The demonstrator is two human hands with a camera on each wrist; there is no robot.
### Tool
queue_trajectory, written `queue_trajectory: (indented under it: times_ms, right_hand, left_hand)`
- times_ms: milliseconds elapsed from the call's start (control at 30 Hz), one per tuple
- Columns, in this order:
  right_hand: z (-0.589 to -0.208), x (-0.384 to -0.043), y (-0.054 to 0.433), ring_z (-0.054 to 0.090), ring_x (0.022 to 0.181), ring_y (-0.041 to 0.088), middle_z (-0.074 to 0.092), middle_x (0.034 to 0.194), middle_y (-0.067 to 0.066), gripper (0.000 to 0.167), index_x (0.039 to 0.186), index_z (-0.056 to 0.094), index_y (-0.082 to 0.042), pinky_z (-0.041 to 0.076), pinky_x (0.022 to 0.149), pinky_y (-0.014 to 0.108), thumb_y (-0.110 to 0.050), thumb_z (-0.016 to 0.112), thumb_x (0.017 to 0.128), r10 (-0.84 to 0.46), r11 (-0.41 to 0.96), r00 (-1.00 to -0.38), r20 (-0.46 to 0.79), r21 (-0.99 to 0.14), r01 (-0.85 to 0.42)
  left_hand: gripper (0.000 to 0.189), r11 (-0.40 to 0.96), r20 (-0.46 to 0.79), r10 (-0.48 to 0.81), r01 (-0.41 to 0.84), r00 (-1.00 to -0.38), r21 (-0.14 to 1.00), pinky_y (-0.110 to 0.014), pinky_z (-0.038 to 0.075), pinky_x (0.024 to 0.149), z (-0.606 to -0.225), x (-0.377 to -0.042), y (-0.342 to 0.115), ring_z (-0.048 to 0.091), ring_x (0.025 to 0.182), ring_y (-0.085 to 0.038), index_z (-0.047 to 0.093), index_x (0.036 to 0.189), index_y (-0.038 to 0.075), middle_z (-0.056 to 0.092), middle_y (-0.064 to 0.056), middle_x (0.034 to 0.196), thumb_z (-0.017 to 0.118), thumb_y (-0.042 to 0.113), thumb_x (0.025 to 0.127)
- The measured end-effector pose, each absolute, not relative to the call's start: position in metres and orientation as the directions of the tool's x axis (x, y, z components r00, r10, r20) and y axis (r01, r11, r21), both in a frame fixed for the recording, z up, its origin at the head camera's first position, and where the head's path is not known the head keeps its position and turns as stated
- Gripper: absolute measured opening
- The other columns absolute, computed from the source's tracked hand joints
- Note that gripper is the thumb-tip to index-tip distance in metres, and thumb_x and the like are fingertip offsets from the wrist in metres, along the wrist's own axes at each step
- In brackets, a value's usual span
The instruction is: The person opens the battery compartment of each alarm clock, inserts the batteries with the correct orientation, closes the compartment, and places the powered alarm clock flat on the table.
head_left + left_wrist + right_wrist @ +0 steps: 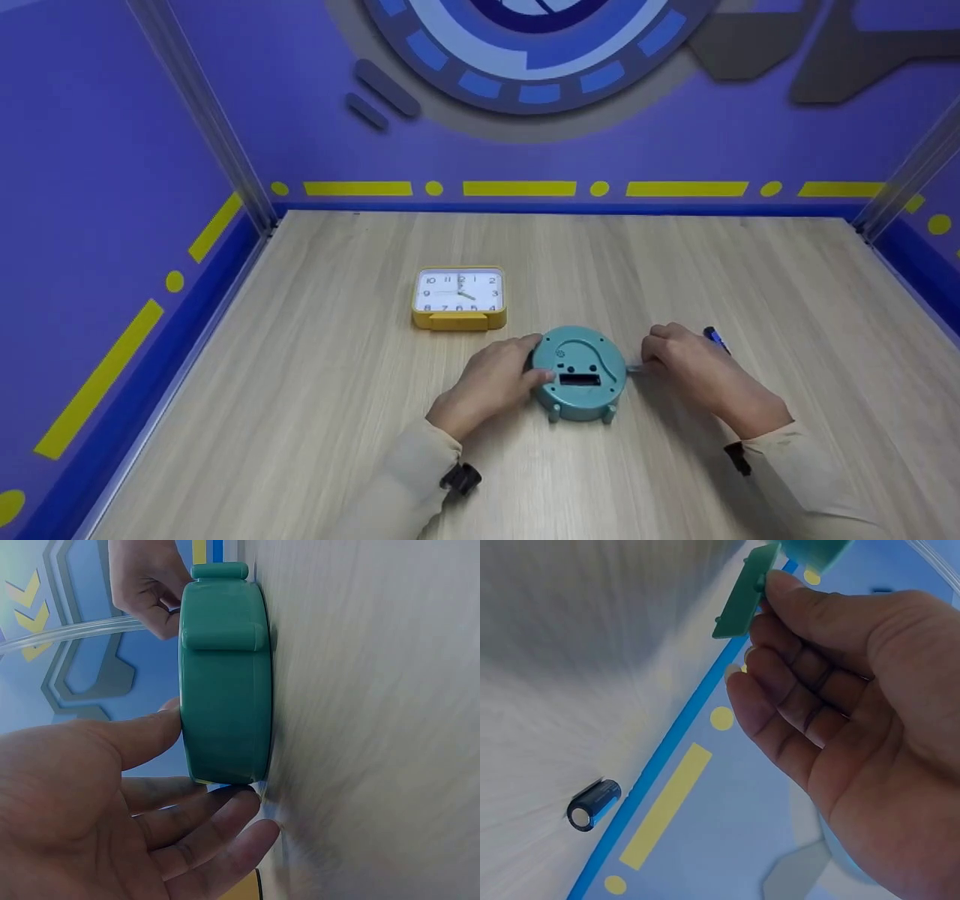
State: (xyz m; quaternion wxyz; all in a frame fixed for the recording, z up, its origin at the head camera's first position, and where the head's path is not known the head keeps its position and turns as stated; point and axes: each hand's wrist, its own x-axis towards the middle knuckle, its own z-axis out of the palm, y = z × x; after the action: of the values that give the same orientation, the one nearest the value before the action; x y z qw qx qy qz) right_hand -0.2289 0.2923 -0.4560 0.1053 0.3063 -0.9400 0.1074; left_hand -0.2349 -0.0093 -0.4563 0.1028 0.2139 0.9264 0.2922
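A round teal alarm clock (577, 345) lies face down on the table, its back up and two stubby feet toward me. A dark rectangular battery slot (580, 380) is uncovered in its back. My left hand (491, 379) holds the clock at its left side, thumb on the back's edge and fingers along the side. Just right of the clock, my right hand (694, 367) pinches a small green battery cover (746, 596) between thumb and fingers. Beyond that hand lies a dark battery (716, 340) with a blue part, seen end-on in the right wrist view.
A yellow rectangular alarm clock (459, 298) lies tilted back, dial up, behind my left hand. The wooden table (337, 450) meets a blue-purple back wall (285, 142) with yellow marks, and a side panel (82, 225) stands at the left.
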Motion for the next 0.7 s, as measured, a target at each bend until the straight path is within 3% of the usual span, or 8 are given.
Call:
queue_trajectory:
  times_ms: [267, 700]
  right_hand:
    - [-0.4582, -0.2289, 0.2931, 0.06, 0.081, 0.016, 0.06, 0.084, -0.004, 0.022, 0.083, 0.071, -0.011, 0.055, 0.069, 0.036, 0.007, 0.083, 0.086, -0.541, 0.798, -0.814, 0.21, -0.178, -0.576]
    - [-0.4596, -0.2284, 0.2932, 0.06, 0.082, 0.012, 0.062, 0.086, -0.003, 0.023, 0.087, 0.075, -0.009, 0.057, 0.07, 0.035, 0.013, 0.081, 0.085, -0.556, 0.794, -0.812, 0.18, -0.176, -0.582]
  left_hand:
    - [0.062, 0.738, -0.067, 0.453, 0.331, -0.889, 0.587, -0.043, 0.04, 0.117, -0.4575, -0.2356, -0.0091, 0.051, 0.143, -0.028, 0.05, 0.156, 0.003, 0.057, -0.014, 0.153, 0.069, 0.033, 0.106]
    - [0.062, 0.745, -0.076, 0.444, 0.321, -0.893, 0.585, -0.043, 0.041, 0.116, -0.4576, -0.2358, -0.0091, 0.053, 0.142, -0.027, 0.051, 0.156, 0.003, 0.058, -0.014, 0.151, 0.07, 0.033, 0.105]
